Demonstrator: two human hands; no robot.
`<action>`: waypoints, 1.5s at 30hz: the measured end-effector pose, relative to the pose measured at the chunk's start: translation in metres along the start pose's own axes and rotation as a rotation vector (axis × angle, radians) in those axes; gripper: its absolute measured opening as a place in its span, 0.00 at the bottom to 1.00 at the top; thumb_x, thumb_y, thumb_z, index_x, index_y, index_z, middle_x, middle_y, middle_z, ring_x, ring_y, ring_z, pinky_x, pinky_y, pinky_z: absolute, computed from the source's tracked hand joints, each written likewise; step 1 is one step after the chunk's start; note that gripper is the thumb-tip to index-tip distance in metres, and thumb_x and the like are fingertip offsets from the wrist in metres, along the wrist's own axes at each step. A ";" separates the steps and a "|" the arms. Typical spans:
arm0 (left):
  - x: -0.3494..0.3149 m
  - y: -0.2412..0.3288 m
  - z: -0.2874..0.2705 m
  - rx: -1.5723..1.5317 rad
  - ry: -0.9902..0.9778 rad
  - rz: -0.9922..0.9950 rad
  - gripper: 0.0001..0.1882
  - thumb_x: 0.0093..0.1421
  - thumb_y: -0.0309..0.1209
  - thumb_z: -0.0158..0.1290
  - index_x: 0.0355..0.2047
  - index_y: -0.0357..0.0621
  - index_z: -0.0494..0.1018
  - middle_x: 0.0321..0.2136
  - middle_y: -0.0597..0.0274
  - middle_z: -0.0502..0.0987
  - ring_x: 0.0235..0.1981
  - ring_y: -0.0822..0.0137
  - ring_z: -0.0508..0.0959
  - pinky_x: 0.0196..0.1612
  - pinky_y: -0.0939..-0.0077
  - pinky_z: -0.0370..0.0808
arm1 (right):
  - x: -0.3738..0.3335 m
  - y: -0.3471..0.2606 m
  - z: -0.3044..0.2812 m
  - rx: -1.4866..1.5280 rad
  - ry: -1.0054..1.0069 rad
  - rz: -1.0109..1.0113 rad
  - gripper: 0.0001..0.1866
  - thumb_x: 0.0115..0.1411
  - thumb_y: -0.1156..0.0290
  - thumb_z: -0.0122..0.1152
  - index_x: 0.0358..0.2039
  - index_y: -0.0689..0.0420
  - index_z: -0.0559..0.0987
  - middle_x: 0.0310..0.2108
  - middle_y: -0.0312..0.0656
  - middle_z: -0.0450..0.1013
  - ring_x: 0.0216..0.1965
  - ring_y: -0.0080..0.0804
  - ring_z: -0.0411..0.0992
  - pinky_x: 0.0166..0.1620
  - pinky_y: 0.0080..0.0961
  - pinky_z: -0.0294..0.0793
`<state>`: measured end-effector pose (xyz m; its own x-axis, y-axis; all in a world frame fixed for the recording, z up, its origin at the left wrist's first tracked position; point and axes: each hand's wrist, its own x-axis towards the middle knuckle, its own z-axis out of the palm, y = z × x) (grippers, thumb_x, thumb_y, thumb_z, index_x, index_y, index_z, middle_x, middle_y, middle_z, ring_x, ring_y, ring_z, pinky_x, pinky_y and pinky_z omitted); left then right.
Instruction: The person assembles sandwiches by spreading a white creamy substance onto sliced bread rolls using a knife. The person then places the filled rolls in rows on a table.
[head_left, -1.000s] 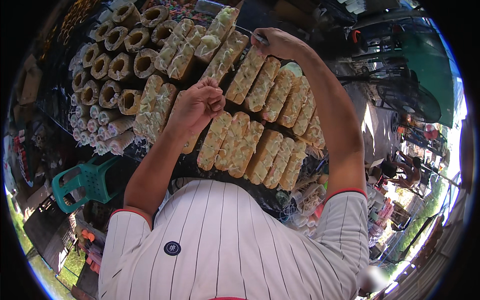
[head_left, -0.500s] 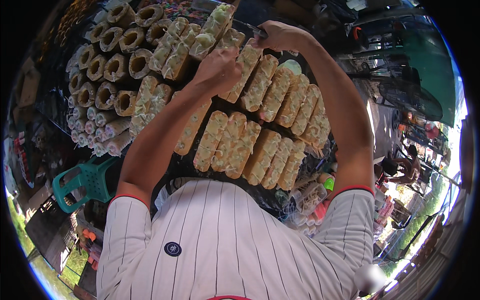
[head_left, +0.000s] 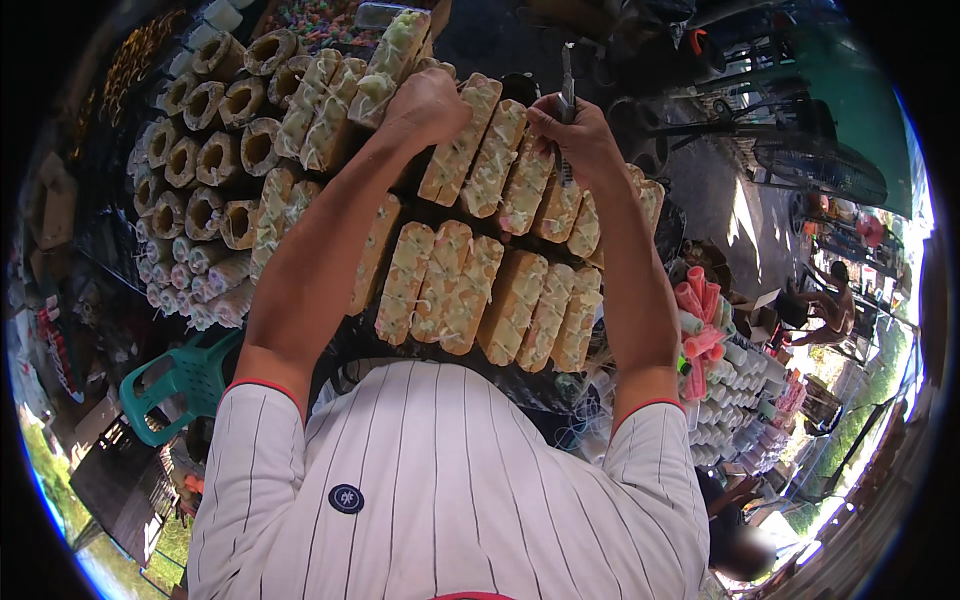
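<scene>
My right hand (head_left: 578, 135) grips a slim utility knife (head_left: 567, 95), its blade pointing away from me, above the right part of the far row of blocks. My left hand (head_left: 430, 108) is curled closed among the far blocks, beside a raised block (head_left: 393, 65); whatever its fingers hold is hidden. Two rows of long tan blocks (head_left: 461, 140) lie before me, their tops covered with pale, stringy patches that look like glue or torn paper. In the nearer row, several blocks (head_left: 467, 290) stand side by side.
Hollow tan tubes (head_left: 216, 157) are stacked at the left, above bundled pale rolls (head_left: 210, 275). A green plastic chair (head_left: 180, 385) stands at the lower left. Pink rolls (head_left: 703, 300) and stacked white rolls (head_left: 735, 385) are at the right. Another person (head_left: 828, 305) sits farther right.
My right hand has drawn back toward me from the far block ends, and the knife now points away. My left hand has moved slightly left and farther away. The view has shifted somewhat.
</scene>
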<state>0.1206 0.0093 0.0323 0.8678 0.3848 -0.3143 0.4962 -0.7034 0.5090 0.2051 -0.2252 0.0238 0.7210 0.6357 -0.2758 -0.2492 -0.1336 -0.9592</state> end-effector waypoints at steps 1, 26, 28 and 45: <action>0.004 0.000 -0.006 -0.023 -0.084 -0.020 0.17 0.60 0.35 0.59 0.39 0.30 0.82 0.40 0.37 0.85 0.42 0.45 0.87 0.46 0.54 0.83 | -0.004 0.001 0.003 0.016 0.010 -0.011 0.14 0.66 0.67 0.76 0.41 0.63 0.81 0.27 0.38 0.79 0.25 0.22 0.79 0.28 0.23 0.78; -0.029 -0.030 -0.003 0.126 0.236 0.318 0.16 0.69 0.41 0.56 0.44 0.38 0.80 0.38 0.47 0.83 0.39 0.59 0.83 0.46 0.60 0.78 | 0.017 -0.003 0.057 -0.804 0.046 0.063 0.22 0.59 0.57 0.78 0.42 0.64 0.86 0.38 0.50 0.84 0.40 0.37 0.84 0.43 0.34 0.83; -0.055 -0.032 -0.013 -0.028 0.122 0.202 0.17 0.71 0.41 0.55 0.45 0.38 0.80 0.39 0.46 0.84 0.39 0.58 0.83 0.45 0.60 0.76 | 0.021 -0.007 0.067 -0.972 0.096 0.082 0.25 0.56 0.55 0.78 0.43 0.65 0.86 0.41 0.54 0.84 0.45 0.45 0.84 0.48 0.39 0.83; -0.108 -0.032 0.018 -1.284 -0.159 0.005 0.22 0.79 0.53 0.45 0.46 0.48 0.77 0.20 0.76 0.71 0.17 0.77 0.68 0.21 0.77 0.62 | -0.049 -0.026 0.108 -0.026 -0.064 0.065 0.06 0.65 0.75 0.67 0.40 0.64 0.82 0.24 0.37 0.77 0.25 0.26 0.76 0.29 0.30 0.76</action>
<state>0.0109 -0.0204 0.0353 0.9011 0.2464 -0.3567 0.2391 0.4038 0.8830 0.1059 -0.1707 0.0689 0.6606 0.6722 -0.3343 -0.2767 -0.1959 -0.9408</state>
